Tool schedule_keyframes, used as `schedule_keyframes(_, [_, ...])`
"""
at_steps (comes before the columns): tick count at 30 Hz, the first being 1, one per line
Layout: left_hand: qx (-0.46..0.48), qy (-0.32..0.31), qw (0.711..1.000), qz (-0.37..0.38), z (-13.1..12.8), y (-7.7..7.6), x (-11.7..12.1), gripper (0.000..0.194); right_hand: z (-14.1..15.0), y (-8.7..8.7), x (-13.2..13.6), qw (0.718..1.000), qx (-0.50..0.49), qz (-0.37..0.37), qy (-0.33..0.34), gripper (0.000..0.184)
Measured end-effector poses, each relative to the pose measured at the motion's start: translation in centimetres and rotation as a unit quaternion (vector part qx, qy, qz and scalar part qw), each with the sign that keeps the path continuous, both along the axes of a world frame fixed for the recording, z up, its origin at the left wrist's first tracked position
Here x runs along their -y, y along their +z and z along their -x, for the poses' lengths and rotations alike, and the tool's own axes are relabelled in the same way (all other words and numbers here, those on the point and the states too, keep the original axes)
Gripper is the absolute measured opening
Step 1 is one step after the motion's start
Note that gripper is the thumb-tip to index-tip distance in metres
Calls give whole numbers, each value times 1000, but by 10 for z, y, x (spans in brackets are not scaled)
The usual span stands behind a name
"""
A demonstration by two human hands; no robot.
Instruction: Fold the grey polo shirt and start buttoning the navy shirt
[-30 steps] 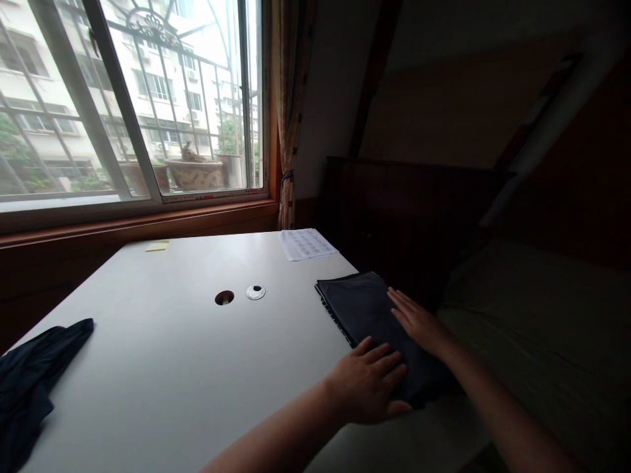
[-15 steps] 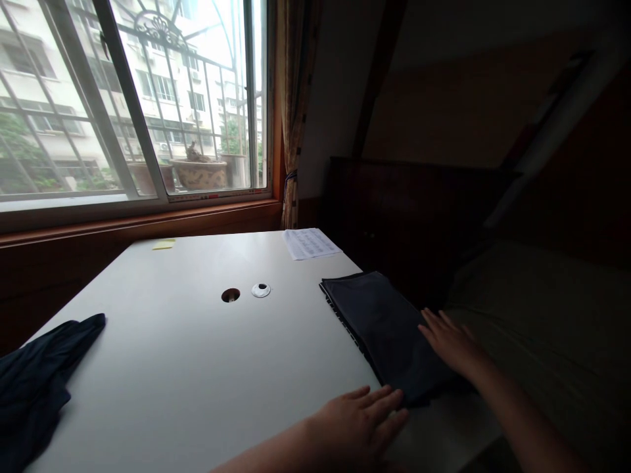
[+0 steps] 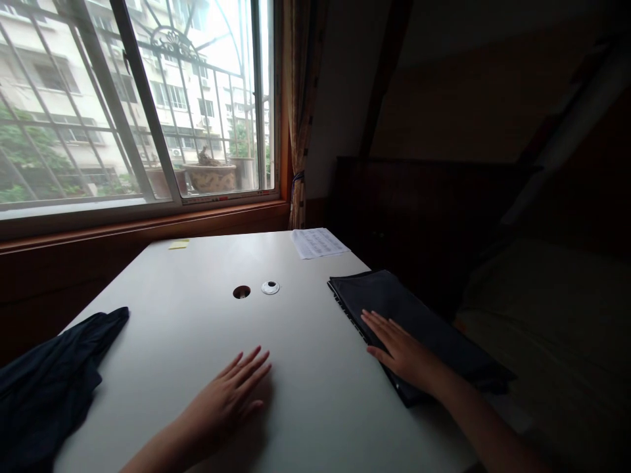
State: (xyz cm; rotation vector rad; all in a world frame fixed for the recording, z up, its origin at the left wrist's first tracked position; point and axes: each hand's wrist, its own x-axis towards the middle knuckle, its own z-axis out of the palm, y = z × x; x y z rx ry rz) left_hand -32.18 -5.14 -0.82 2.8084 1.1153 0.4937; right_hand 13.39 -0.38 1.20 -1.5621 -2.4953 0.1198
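A stack of folded dark cloth (image 3: 424,315) lies along the right edge of the white table (image 3: 187,315). Over its left part is my right hand (image 3: 401,351), palm down with fingers stretched; whether it presses on the cloth I cannot tell. My left hand (image 3: 231,391) is over the bare tabletop near the middle, fingers spread and nothing in it. At the left edge a crumpled dark blue garment (image 3: 54,381) hangs partly over the side, apart from both hands.
Printed sheets of paper (image 3: 319,243) lie at the far right corner of the table, and a yellow note (image 3: 178,244) at the far left. A round cable hole (image 3: 241,292) sits beside its white cap (image 3: 270,288). Behind stand a window (image 3: 207,98) and a curtain (image 3: 298,118).
My left hand has moved left, away from the folded stack to the tabletop. My right hand has shifted left across the stack. The view has turned slightly left.
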Motion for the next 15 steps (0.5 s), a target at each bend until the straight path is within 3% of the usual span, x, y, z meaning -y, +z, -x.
schedule_keyframes(4, [-34,73,997,-20,56,-30,-5,61,-5,-3,12,1000,-2,5,-3,67])
schedule_keyframes(8, [-45,96,993,-53,80,-49,-10,64,-23,3,17,997,-18,64,-26,65])
schedule_keyframes(12, [-70,88,992,-61,81,-53,-11,65,-82,-12,14,991,-4,66,-113,64])
schedule_keyframes(15, [-72,84,991,-71,80,-53,-11,64,-149,-38,13,984,28,-20,-175,68])
